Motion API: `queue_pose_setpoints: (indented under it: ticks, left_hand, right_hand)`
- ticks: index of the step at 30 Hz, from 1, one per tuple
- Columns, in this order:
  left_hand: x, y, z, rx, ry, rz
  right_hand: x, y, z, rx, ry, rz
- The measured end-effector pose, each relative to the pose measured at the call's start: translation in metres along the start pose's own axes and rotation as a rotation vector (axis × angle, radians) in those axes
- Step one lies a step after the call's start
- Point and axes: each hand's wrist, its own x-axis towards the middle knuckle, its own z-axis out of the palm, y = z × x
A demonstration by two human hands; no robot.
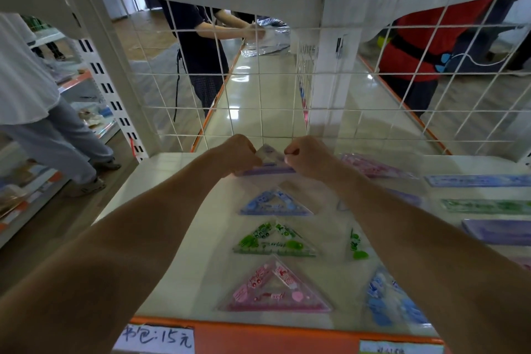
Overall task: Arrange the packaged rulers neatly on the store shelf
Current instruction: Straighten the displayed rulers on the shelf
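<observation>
We take the green triangle pack [274, 240], lying flat in the middle of the shelf [178, 238], as our landmark. Straight beyond it lies a blue triangle pack [274, 202], and beyond that both of our arms meet at a purple triangle pack [270, 161]. The left grip [240, 154] is curled around that pack's left corner and the right grip [309, 156] pinches its right corner, so the pack is held between them with its long edge low. We cannot tell whether that edge touches the shelf. On the near side of the green pack lies a pink triangle pack [274, 290], point away from us. Right of the green pack our right forearm covers part of a second row, where a second blue pack [393, 302] shows nearest us. Further right of the landmark lie straight rulers in wrappers: blue [477, 180], green [485, 205] and purple [497, 231]. Well beyond the landmark stands a white wire grid [258, 75].
</observation>
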Motion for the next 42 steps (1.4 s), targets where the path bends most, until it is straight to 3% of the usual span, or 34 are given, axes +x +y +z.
queue_pose_setpoints:
  ticks: [9, 20, 32, 42]
  left_hand:
    - [0.005, 0.01, 0.005, 0.315, -0.053, 0.021]
    - [0.0, -0.001, 0.003, 0.346, -0.005, 0.1]
    - [-0.006, 0.002, 0.019, 0.601, 0.094, 0.132]
    - [-0.013, 0.008, 0.017, 0.622, 0.052, 0.156]
  right_hand:
    - [-0.003, -0.004, 0.0, -0.085, -0.068, 0.031]
    - [-0.013, -0.007, -0.004, -0.162, -0.061, -0.034]
    - [-0.018, -0.004, 0.012, -0.377, -0.015, -0.166]
    - [-0.026, -0.01, 0.01, -0.441, -0.016, -0.155]
